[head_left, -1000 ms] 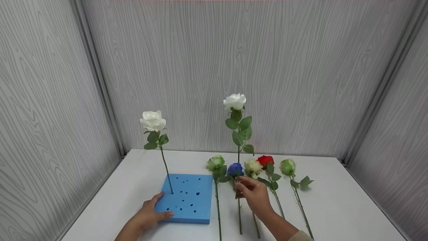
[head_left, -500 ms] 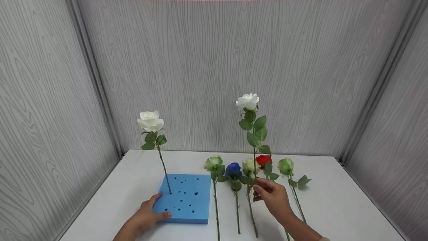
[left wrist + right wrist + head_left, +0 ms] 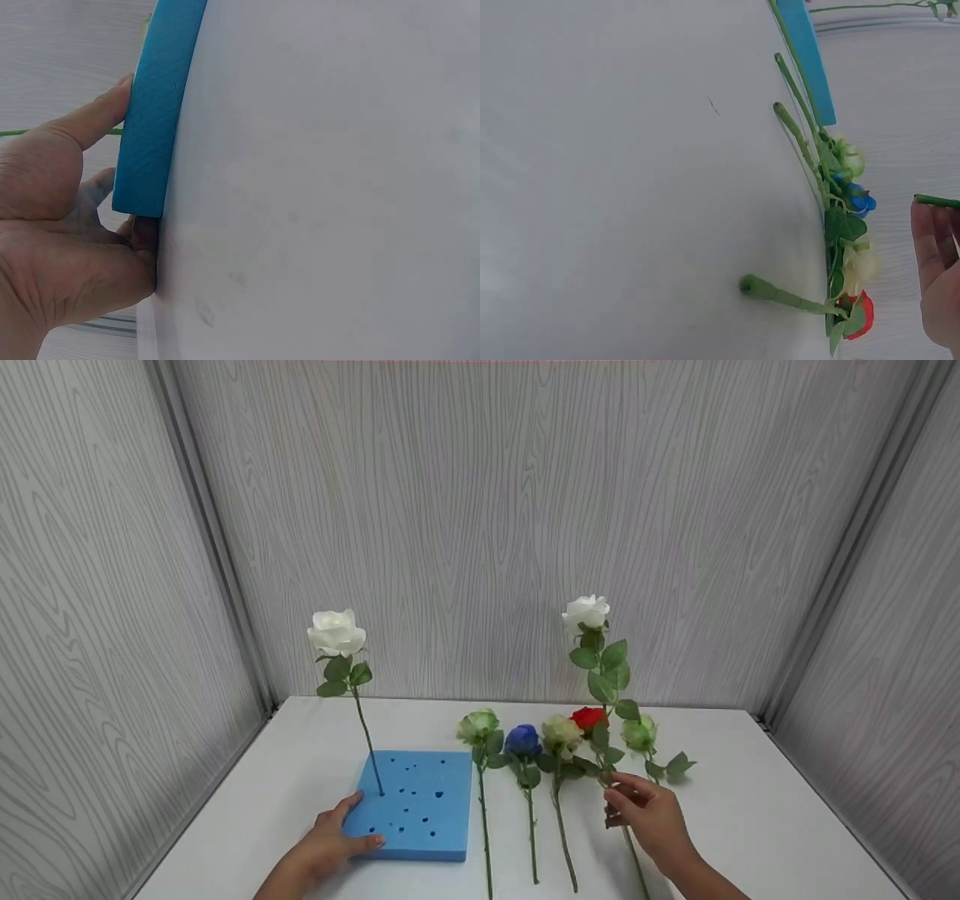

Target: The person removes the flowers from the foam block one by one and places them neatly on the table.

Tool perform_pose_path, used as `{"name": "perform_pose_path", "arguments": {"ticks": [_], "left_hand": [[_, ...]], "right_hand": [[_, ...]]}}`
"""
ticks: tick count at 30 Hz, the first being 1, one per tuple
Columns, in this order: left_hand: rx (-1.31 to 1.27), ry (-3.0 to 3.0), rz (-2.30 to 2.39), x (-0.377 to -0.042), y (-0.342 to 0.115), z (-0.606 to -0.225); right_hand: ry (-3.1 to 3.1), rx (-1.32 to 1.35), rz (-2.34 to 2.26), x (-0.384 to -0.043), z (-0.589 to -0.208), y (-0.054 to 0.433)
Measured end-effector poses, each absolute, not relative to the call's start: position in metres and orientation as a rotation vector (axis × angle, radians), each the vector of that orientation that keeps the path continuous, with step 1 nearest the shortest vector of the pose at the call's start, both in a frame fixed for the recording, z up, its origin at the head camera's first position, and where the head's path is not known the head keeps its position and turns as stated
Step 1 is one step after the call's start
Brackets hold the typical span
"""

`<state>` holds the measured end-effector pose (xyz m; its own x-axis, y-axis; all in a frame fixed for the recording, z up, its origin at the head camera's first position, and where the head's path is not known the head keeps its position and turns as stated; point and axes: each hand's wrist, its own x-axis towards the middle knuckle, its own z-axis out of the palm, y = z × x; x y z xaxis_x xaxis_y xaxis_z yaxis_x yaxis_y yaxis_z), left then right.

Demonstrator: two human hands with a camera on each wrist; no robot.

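Note:
My right hand (image 3: pixel 649 817) pinches the lower stem of a white rose (image 3: pixel 586 613) between thumb and fingers. The rose stands nearly upright, its leaves overlapping the red rose (image 3: pixel 589 718) and a green rose (image 3: pixel 639 733) in the head view. In the right wrist view, the cut end of the held stem (image 3: pixel 936 201) pokes out past the fingers, above the table. My left hand (image 3: pixel 326 840) rests at the left front corner of a blue foam block (image 3: pixel 450 825), thumb on its top and fingers along its left side. Another white rose (image 3: pixel 337 633) stands in the block, leaning left.
Between the block and the right hand lie a light green rose (image 3: pixel 478 725), a blue rose (image 3: pixel 523 740) and a cream rose (image 3: pixel 562 735), stems toward me. Several holes dot the block's top. Grey wood-grain panels (image 3: pixel 480 532) enclose the white table (image 3: pixel 300 750).
My right hand has carried the white rose to the right, from over the blue rose to over the red rose, and lowered it slightly of late. The left hand keeps its place on the block.

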<state>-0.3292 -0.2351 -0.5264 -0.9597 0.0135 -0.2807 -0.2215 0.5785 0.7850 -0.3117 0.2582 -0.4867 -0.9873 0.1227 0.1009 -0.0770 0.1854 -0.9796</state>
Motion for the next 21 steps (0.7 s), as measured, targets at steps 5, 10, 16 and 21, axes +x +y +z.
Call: {"name": "perform_pose_path", "arguments": {"ticks": [5, 10, 16, 21], "left_hand": [[-0.189, 2.532, 1.336, -0.333, -0.235, -0.526], [-0.188, 2.525, 1.335, -0.332, -0.234, -0.525], [-0.201, 2.542, 1.299, -0.332, -0.235, -0.526], [-0.203, 2.547, 1.264, -0.332, -0.235, -0.526]], "right_hand": [[-2.372, -0.046, 1.912, -0.309, -0.488, 0.277], [-2.527, 0.073, 1.899, -0.304, -0.489, 0.301], [-2.622, 0.090, 1.920, -0.298, -0.490, 0.324], [-2.661, 0.046, 1.914, -0.293, -0.490, 0.341]]}}
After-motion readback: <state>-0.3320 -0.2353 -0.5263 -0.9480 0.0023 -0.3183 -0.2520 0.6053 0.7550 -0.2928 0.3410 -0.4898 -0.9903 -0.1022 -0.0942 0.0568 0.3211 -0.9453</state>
